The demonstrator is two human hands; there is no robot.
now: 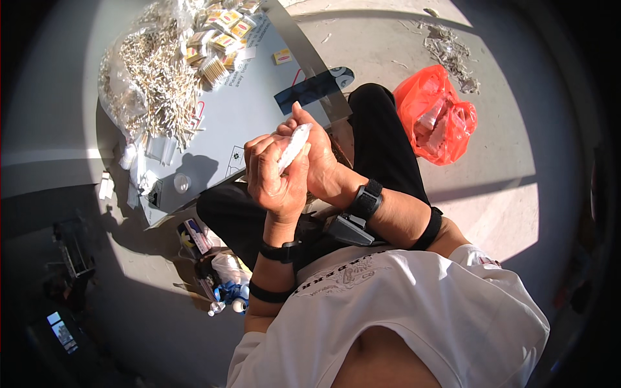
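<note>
In front of my lap my two hands are pressed together around a small, white, crumpled plastic-like bundle (295,149). My left hand (277,174) is closed, its thumb and curled fingers gripping the lower end. The upper end lies against the palm of my right hand (317,150), whose thumb points up while its other fingers are partly hidden behind the left hand. What the bundle contains, I cannot make out. Beyond the hands, loose cotton swabs (158,81) fill a clear plastic bag on a grey board (259,81). Small yellow-and-white packs of swabs (223,44) are heaped beside them.
A single yellow pack (282,56) lies apart on the board, near a dark strip (309,92). A clear round lid (182,183) sits by the near corner. An open red plastic bag (436,119) stands on the floor at right; a cluttered box (217,271) is at lower left.
</note>
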